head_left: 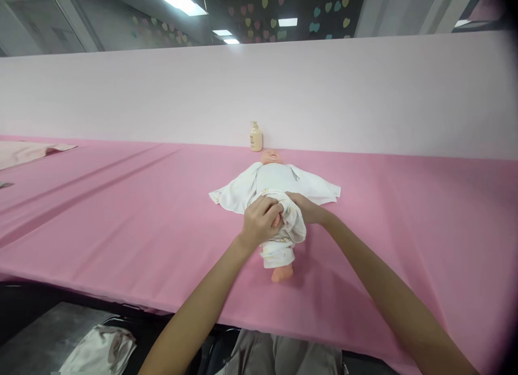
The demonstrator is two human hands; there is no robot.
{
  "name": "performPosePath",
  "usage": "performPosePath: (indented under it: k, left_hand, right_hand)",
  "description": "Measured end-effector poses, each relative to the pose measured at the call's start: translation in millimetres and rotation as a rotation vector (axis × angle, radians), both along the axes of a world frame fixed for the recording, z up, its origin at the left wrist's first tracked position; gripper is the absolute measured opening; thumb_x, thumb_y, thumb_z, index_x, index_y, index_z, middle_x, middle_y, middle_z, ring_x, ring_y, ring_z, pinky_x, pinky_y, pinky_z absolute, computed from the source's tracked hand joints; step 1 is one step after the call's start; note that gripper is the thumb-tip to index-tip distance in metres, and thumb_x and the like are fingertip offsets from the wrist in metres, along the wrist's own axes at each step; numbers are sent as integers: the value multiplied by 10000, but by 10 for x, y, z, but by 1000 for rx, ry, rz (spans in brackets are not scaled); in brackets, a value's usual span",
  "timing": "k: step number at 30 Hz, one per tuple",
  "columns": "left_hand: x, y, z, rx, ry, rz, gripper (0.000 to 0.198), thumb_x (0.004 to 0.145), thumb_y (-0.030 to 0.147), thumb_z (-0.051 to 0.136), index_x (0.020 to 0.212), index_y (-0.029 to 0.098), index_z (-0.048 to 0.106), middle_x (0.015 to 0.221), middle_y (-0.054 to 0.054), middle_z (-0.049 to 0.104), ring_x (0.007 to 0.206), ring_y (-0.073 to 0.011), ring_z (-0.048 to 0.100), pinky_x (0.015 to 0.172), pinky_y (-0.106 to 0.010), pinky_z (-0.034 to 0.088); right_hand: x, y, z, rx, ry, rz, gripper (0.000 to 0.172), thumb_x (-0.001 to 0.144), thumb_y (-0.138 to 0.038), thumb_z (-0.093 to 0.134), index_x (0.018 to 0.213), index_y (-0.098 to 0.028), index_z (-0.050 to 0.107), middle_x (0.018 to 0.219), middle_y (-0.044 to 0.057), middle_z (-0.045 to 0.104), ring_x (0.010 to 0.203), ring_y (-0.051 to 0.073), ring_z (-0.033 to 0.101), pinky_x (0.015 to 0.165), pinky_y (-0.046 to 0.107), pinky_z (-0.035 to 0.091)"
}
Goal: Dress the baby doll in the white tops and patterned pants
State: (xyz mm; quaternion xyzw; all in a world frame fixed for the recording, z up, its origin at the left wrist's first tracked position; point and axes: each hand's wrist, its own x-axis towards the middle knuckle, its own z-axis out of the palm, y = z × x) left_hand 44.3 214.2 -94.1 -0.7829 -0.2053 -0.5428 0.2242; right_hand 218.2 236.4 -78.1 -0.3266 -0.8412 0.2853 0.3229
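A baby doll (272, 157) lies on its back on the pink table cover (141, 213), its head toward the wall. It wears a white top (238, 190) with the sleeves spread to both sides. Patterned white pants (279, 256) cover one leg, with a bare foot showing below the cuff. Closed around the doll's other foot and some bunched pants fabric is my left hand (262, 219). My right hand (306, 206) lies at the right side of the doll's waist, against the pants; its fingertips are hidden by the cloth.
A pump bottle (256, 137) stands behind the doll's head, by the white wall (162, 100). Light cloth (28, 152) lies at the far left of the table. Below the front edge, a white cloth (101, 350) rests on a dark chair.
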Motion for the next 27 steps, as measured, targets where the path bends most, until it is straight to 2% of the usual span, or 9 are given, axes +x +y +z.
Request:
performPosePath:
  k: [2,4,10,15,18,21,24,27]
  left_hand:
    - [-24,4,-10,118,57,22,129,708,97,548,791,194,532,718,-14,593,635,-129,505,579,-243,399]
    - [-36,-6,-15,173,80,61,130,712,104,548,805,194,532,710,-6,612,590,-116,510,549,-236,382]
    - [-24,-59,-31,167,75,135,144,758,103,519,822,224,561,726,16,653,527,-88,537,486,-226,339]
    - [-36,-67,-58,55,162,67,190,829,132,471,835,269,602,758,9,658,518,-83,522,491,-237,344]
    - [-47,-76,-58,71,200,-5,170,834,140,501,791,266,607,749,13,659,507,-83,489,475,-235,331]
    - [-43,-106,-32,149,236,-29,154,820,138,537,758,260,609,737,19,667,493,-85,471,448,-234,307]
    - [-16,-166,2,125,270,-86,159,818,135,545,814,275,620,730,28,667,470,-82,455,428,-242,283]
    - [69,-268,27,22,262,-153,201,824,118,527,913,278,610,770,31,664,504,-77,483,452,-242,310]
  right_hand:
    - [112,-12,53,-215,167,185,154,721,-245,589,831,-149,637,868,51,630,804,194,559,768,346,455]
    - [186,-28,104,-398,282,230,202,715,-188,551,881,-147,659,873,45,646,819,192,579,767,335,459]
    - [162,-123,241,-616,386,111,236,648,-116,527,851,-147,642,776,25,627,714,151,560,652,263,436]
    - [127,-183,356,-733,478,2,197,636,-157,523,830,-176,548,700,6,546,614,133,488,546,240,397]
    - [187,-150,336,-750,551,12,193,618,-152,525,805,-191,502,671,-14,501,584,123,458,527,234,374]
    - [310,-60,223,-744,521,-10,280,611,-175,589,871,-205,487,714,-25,520,592,117,472,521,220,360]
    - [437,65,44,-654,380,-171,365,613,-189,614,963,-207,514,732,-31,534,602,111,479,526,207,349]
    - [499,188,-148,-477,297,-380,338,615,-193,575,953,-202,561,634,-59,462,550,100,419,507,203,316]
